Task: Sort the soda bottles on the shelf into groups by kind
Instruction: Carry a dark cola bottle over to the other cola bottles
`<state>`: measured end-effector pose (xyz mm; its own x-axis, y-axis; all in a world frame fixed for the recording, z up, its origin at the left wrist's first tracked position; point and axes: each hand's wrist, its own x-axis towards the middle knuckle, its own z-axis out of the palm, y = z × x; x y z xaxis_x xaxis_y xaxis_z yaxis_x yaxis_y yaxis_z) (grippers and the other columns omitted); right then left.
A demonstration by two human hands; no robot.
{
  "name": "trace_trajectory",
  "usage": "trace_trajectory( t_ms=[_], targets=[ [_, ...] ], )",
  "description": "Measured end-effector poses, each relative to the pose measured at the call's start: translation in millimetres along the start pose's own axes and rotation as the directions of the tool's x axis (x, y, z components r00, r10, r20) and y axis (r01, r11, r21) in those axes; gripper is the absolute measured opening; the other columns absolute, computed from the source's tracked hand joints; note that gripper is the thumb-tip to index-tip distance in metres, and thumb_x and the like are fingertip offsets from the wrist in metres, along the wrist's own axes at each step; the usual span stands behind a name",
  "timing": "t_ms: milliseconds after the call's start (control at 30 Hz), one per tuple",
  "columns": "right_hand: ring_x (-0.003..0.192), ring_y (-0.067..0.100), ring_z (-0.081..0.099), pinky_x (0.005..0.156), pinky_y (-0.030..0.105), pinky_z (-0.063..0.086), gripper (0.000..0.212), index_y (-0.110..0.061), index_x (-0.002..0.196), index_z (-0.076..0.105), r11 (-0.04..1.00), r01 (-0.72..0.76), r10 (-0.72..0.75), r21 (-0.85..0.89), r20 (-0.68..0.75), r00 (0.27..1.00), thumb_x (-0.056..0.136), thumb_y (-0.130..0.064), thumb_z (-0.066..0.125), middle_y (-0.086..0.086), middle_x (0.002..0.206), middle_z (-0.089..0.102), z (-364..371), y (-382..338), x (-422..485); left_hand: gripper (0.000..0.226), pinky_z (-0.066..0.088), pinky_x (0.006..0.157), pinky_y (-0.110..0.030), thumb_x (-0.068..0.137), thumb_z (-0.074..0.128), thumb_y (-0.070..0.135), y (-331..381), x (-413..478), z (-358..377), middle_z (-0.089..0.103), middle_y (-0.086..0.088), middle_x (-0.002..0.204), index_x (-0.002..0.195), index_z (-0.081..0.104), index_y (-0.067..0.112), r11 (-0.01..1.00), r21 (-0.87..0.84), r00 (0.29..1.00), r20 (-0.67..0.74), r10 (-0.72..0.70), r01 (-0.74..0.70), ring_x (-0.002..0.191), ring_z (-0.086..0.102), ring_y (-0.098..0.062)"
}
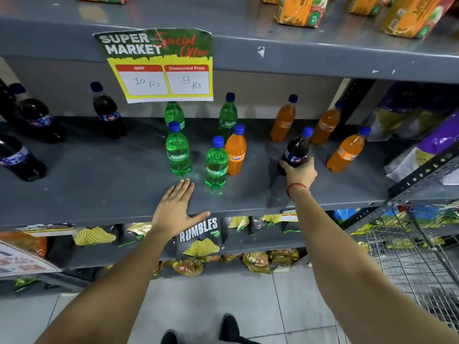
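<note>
Grey metal shelf (99, 184) is stocked with small soda bottles, all blue-capped. Dark cola bottles (108, 111) are grouped at the left end; four green Sprite bottles (177, 151) are clustered mid-shelf under a yellow price sign (159, 68), with one orange Fanta bottle (235, 152) mixed in, touching the front Sprite. Three more orange bottles (346, 151) are stood at the right. One stray cola bottle (296, 151), dark with a blue label, is tilted among the orange group and is gripped low on its body by the right hand (299, 172), fingers wrapped around it. Left hand (175, 209) is laid flat on the shelf's front edge, fingers together, thumb splayed over the lip.
</note>
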<state>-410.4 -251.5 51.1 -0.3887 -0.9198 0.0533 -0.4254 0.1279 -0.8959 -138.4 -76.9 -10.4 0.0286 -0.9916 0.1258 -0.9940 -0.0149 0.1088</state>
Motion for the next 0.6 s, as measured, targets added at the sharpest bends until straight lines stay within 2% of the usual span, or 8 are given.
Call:
trace_trajectory(
  t_ms=[67, 167, 300, 400, 433, 500, 600],
  targets=[
    [0.101, 0.034, 0.062, 0.085, 0.035, 0.048, 0.046, -0.004, 0.102, 0.054, 0.999, 0.045, -0.045, 0.011, 0.0, 0.999, 0.067, -0.018, 0.08, 0.018, 0.107, 0.068, -2.8, 0.9, -21.4, 0.107, 0.01, 0.113, -0.035, 0.075, 0.014, 0.084, -0.7, -0.4, 0.3, 0.023, -0.01, 0.152, 0.144, 0.028, 0.004, 1.0, -0.003, 1.0, -0.008, 0.003, -0.003, 0.14, 0.017, -0.019],
    [0.084, 0.024, 0.063, 0.069, 0.022, 0.041, 0.042, -0.008, 0.091, 0.055, 0.993, 0.105, -0.106, 0.046, 0.04, 0.994, 0.062, -0.021, 0.082, 0.013, 0.095, 0.071, -6.3, 3.5, -61.0, 0.107, 0.007, 0.112, -0.033, 0.074, 0.014, 0.084, 0.4, -0.5, 0.2, 0.021, -0.01, 0.153, 0.144, 0.026, 0.004, 1.0, -0.004, 1.0, -0.013, 0.006, -0.006, 0.141, 0.014, -0.019],
    [0.071, 0.014, 0.059, 0.059, 0.014, 0.04, 0.042, -0.016, 0.084, 0.051, 0.975, 0.197, -0.211, 0.101, 0.157, 0.965, 0.06, -0.021, 0.085, 0.004, 0.081, 0.066, -5.0, 5.6, -117.4, 0.108, 0.003, 0.112, -0.032, 0.073, 0.016, 0.084, 1.7, -1.6, -3.9, 0.015, -0.009, 0.154, 0.145, 0.024, 0.004, 0.993, -0.112, 0.999, 0.002, 0.032, -0.032, 0.141, 0.011, -0.018],
    [0.067, 0.006, 0.06, 0.057, 0.005, 0.043, 0.043, -0.017, 0.083, 0.05, 0.96, 0.234, -0.268, 0.156, 0.255, 0.929, 0.059, -0.02, 0.086, -0.003, 0.076, 0.064, 9.4, -4.4, -151.9, 0.101, 0.013, 0.112, -0.037, 0.079, 0.02, 0.079, -11.0, -11.2, -12.5, 0.016, -0.009, 0.151, 0.143, 0.027, 0.002, 0.979, -0.201, 0.999, -0.048, 0.018, -0.027, 0.139, 0.011, -0.018],
    [0.067, 0.005, 0.061, 0.059, 0.005, 0.044, 0.044, -0.017, 0.083, 0.05, 0.954, 0.249, -0.289, 0.168, 0.285, 0.914, 0.059, -0.021, 0.086, -0.005, 0.075, 0.063, 17.0, -10.4, -161.4, 0.096, 0.018, 0.111, -0.04, 0.082, 0.024, 0.075, -19.7, -16.8, -16.5, 0.021, -0.012, 0.15, 0.141, 0.031, 0.0, 0.978, -0.21, 0.997, -0.073, -0.021, 0.005, 0.138, 0.016, -0.02],
    [0.071, 0.008, 0.063, 0.064, 0.014, 0.049, 0.045, -0.018, 0.087, 0.051, 0.939, 0.286, -0.336, 0.189, 0.346, 0.876, 0.059, -0.023, 0.085, -0.004, 0.078, 0.065, 34.9, -24.6, -179.5, 0.085, 0.028, 0.107, -0.045, 0.086, 0.028, 0.067, -43.5, -31.1, -23.2, 0.033, -0.017, 0.146, 0.136, 0.04, -0.001, 0.977, -0.2, 0.992, -0.082, -0.096, 0.078, 0.135, 0.028, -0.026],
    [0.08, 0.017, 0.065, 0.07, 0.029, 0.052, 0.047, -0.019, 0.09, 0.051, 0.913, 0.359, -0.407, 0.192, 0.431, 0.805, 0.057, -0.029, 0.084, 0.004, 0.086, 0.068, 69.7, -45.6, -205.6, 0.078, 0.036, 0.102, -0.047, 0.092, 0.023, 0.06, -84.4, -56.2, -31.2, 0.046, -0.021, 0.137, 0.129, 0.05, -0.003, 0.965, -0.191, 0.977, -0.078, -0.196, 0.179, 0.128, 0.041, -0.033]
  ],
)
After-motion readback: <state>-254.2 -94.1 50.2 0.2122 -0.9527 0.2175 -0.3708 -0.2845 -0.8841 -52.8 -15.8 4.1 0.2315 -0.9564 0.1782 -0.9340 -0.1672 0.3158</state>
